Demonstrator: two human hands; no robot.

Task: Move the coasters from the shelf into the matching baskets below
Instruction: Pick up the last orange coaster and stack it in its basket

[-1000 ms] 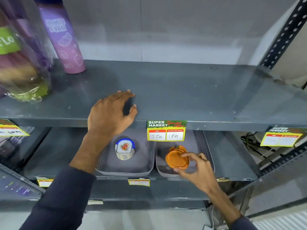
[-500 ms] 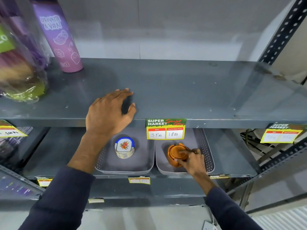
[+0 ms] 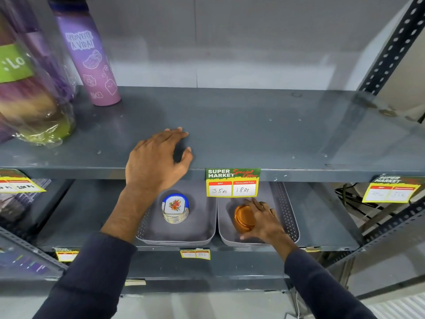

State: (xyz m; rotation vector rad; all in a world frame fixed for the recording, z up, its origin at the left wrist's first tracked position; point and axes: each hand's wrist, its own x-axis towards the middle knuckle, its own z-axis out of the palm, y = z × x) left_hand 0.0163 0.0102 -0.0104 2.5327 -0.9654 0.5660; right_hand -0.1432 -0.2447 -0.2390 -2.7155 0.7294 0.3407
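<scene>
Two grey baskets sit side by side on the lower shelf. The left basket (image 3: 202,236) holds a stack of white coasters with a floral print and blue rim (image 3: 175,209). The right basket (image 3: 287,217) holds orange round coasters (image 3: 242,217). My right hand (image 3: 264,221) is down in the right basket, fingers wrapped around the orange coasters. My left hand (image 3: 158,157) rests palm down on the front edge of the upper shelf (image 3: 253,127), fingers spread, holding nothing. No coasters show on the upper shelf.
A purple printed bottle (image 3: 89,58) and a plastic-wrapped bundle (image 3: 30,93) stand at the upper shelf's left. A price tag (image 3: 232,182) hangs from the shelf edge above the baskets, another tag (image 3: 391,189) at right. A perforated upright (image 3: 395,42) frames the right side.
My right hand has carried the orange coaster from the basket's front deeper down into the right basket, onto the orange stack. My left hand has stayed on the shelf edge.
</scene>
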